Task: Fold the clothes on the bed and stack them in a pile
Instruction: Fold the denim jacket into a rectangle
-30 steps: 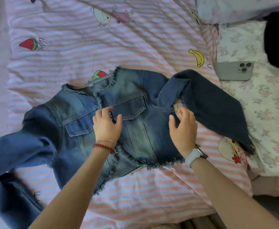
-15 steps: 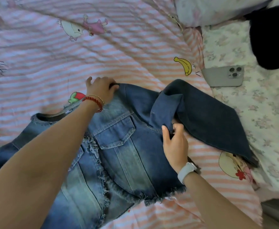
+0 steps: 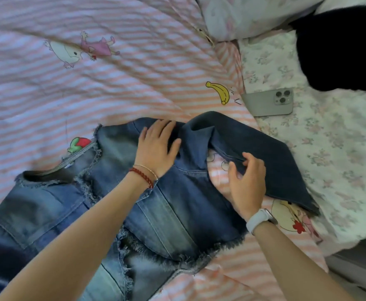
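A cropped blue denim jacket [image 3: 173, 211] with frayed edges lies front-up across the pink striped bedspread [image 3: 112, 83]. Its right sleeve [image 3: 264, 153] stretches out to the right, dark blue and partly lifted at the armpit. My left hand [image 3: 156, 146] lies flat with spread fingers on the jacket's right shoulder, pressing it down. My right hand [image 3: 246, 181] pinches the lower seam of that sleeve near the armpit, fingers curled round the fabric. The jacket's left sleeve runs off the lower left edge, partly hidden by my left forearm.
A grey phone [image 3: 269, 103] lies face down on the floral sheet [image 3: 329, 159] to the right. A black garment [image 3: 340, 46] sits at the upper right, beside a pale pillow [image 3: 243, 14]. The bed's edge drops off at the lower right.
My left hand slid right from the collar to the right shoulder. My right hand moved up and right and took hold of the sleeve's lower seam. The view shifted slightly.
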The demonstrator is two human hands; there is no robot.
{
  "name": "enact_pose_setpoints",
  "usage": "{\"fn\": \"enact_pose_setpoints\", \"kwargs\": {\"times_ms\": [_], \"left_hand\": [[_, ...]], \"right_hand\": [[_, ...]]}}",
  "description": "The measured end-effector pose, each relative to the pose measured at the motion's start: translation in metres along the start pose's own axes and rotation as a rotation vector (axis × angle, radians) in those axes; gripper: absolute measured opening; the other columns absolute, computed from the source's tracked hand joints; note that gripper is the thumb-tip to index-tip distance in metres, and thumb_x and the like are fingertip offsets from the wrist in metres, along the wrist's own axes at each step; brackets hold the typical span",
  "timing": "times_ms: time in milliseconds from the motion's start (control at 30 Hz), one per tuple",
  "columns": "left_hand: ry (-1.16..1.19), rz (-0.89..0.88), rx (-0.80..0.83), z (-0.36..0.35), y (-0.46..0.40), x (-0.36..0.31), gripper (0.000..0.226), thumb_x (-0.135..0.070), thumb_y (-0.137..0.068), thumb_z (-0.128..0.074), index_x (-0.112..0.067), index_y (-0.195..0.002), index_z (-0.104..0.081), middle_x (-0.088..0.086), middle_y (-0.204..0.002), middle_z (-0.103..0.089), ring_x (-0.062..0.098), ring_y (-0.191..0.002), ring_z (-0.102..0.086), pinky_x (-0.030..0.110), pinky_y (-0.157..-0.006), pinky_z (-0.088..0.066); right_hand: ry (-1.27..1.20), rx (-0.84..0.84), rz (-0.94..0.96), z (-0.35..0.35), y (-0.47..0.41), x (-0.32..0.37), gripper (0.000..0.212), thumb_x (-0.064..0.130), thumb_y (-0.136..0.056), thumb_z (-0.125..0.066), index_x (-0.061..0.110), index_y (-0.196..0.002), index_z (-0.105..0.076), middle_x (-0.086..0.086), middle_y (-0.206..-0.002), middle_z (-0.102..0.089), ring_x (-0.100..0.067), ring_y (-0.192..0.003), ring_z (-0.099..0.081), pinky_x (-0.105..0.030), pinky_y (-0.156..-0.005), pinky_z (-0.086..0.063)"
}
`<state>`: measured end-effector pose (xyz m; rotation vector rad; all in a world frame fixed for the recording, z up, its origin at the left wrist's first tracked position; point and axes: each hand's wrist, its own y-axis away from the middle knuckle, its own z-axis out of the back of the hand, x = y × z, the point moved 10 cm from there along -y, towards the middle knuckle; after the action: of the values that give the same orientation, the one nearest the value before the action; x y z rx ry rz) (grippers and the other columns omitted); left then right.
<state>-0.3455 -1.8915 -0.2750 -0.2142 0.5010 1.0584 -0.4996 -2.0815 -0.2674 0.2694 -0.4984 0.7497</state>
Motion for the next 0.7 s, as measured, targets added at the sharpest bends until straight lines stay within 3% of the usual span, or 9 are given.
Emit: {"fn": "enact_pose_setpoints", "kwargs": {"times_ms": [67,133,233,300,367,467,600,700], "left_hand": [[0.151,0.003,0.088,-0.026,0.010,-0.025,0.057,-0.036,-0.095,-0.044,-0.013,-0.145,-0.027,0.007,-0.151,-0.029,0.021,-0.140,-0.024,0.044,-0.114,-0.008],[0.192,0.055,0.151,-0.048,0.017,-0.034,0.067,-0.042,-0.093,-0.045,-0.019,-0.148,-0.015,0.002,-0.155,-0.017,0.020,-0.143,-0.015,0.050,-0.114,-0.002],[0.061,0.077,0.286,-0.074,0.025,-0.033,0.070,-0.056,-0.090,-0.039,-0.034,-0.148,-0.005,-0.007,-0.157,-0.005,0.026,-0.144,-0.005,0.060,-0.110,0.002],[-0.056,0.061,0.360,-0.084,0.028,-0.029,0.066,-0.059,-0.090,-0.034,-0.040,-0.147,-0.006,-0.009,-0.157,-0.003,0.026,-0.144,0.000,0.061,-0.110,0.001],[-0.071,0.082,0.388,-0.085,0.026,-0.027,0.062,-0.059,-0.091,-0.031,-0.041,-0.146,-0.009,-0.010,-0.157,-0.004,0.025,-0.145,0.001,0.060,-0.111,0.002],[0.070,0.159,0.249,-0.068,0.022,-0.030,0.064,-0.054,-0.091,-0.040,-0.036,-0.147,-0.014,-0.006,-0.157,-0.011,0.024,-0.144,-0.007,0.059,-0.111,0.002],[-0.046,0.135,0.127,-0.056,0.022,-0.043,0.084,-0.053,-0.085,-0.053,-0.032,-0.148,-0.001,-0.001,-0.158,0.000,0.026,-0.145,0.001,0.059,-0.111,0.002],[-0.121,0.091,0.182,-0.067,0.021,-0.053,0.084,-0.047,-0.085,-0.055,-0.033,-0.148,-0.002,0.000,-0.158,0.002,0.026,-0.145,0.002,0.060,-0.110,0.003]], "right_hand": [[0.272,0.171,0.060,-0.010,-0.007,-0.013,0.055,0.030,-0.086,-0.062,0.011,-0.134,-0.043,-0.013,-0.118,-0.045,-0.029,-0.104,-0.047,-0.041,-0.078,-0.046],[0.432,0.246,0.073,-0.010,-0.011,-0.032,0.050,0.029,-0.087,-0.060,0.015,-0.133,-0.045,-0.011,-0.118,-0.040,-0.029,-0.098,-0.048,-0.037,-0.066,-0.043],[0.390,0.336,0.018,0.001,-0.018,-0.054,0.026,0.028,-0.092,-0.053,0.012,-0.113,-0.055,-0.008,-0.114,-0.044,-0.030,-0.086,-0.052,-0.033,-0.058,-0.037],[0.310,0.411,0.141,0.003,-0.014,-0.052,0.025,0.031,-0.093,-0.051,0.013,-0.109,-0.058,-0.006,-0.108,-0.052,-0.027,-0.090,-0.054,-0.035,-0.062,-0.042],[0.185,0.290,0.149,0.026,-0.012,-0.056,0.024,0.034,-0.091,-0.054,0.015,-0.104,-0.061,-0.002,-0.095,-0.058,-0.023,-0.088,-0.055,-0.035,-0.063,-0.045],[-0.062,0.045,-0.281,0.066,0.002,-0.112,0.026,0.036,-0.093,-0.051,0.013,-0.085,-0.058,0.001,-0.072,-0.057,-0.026,-0.073,-0.055,-0.028,-0.053,-0.038],[-0.370,0.078,-0.744,0.046,0.049,-0.155,0.045,0.031,-0.094,-0.051,0.001,-0.062,-0.058,-0.016,-0.067,-0.063,-0.032,-0.060,-0.058,-0.033,-0.054,-0.045],[-0.879,-0.069,-1.094,0.022,0.067,-0.155,0.028,0.028,-0.094,-0.053,0.005,-0.078,-0.056,-0.010,-0.083,-0.062,-0.023,-0.069,-0.059,-0.033,-0.058,-0.051]]}}
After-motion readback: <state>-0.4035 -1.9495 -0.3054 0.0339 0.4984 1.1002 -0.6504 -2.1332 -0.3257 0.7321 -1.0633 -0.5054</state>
